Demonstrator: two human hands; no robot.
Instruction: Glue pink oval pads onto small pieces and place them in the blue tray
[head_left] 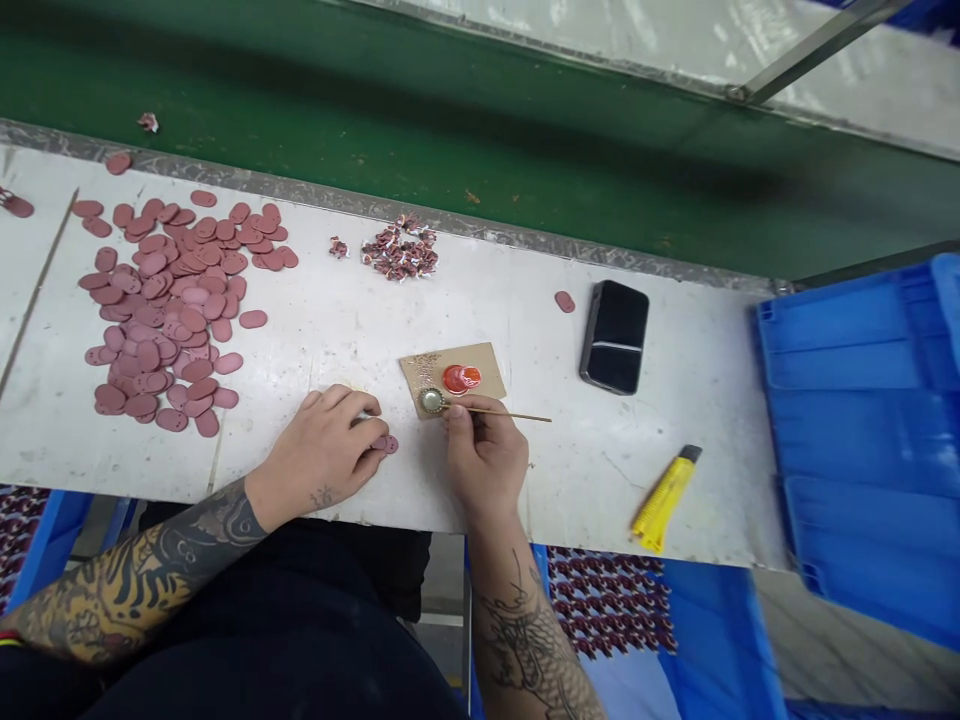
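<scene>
The left hand (319, 447) is pinching a pink oval piece (384, 444) in its curled fingers, with the piece projecting just past the fingertips above the white work table (570, 470). The right hand (484, 455) is gripping a thin wooden stick (510, 413) between thumb and forefinger in a pen-style hold, with the tip reaching a round metallic disc (431, 401). The disc is resting on a cardboard sheet (487, 385) just beside a blob of red paste (461, 379) (the disc's material cannot be confirmed from this view). The sheet appears to be serving as a palette, positioned so that both hands are working close to it. A loose pile of matching oval pieces (161, 310) is lying to the left, within the left hand's reach. A small heap of printed scraps (400, 248) is sitting farther along the table. A black smartphone (615, 337) and a yellow utility knife (664, 498) are lying to the right, clear of the hands.
</scene>
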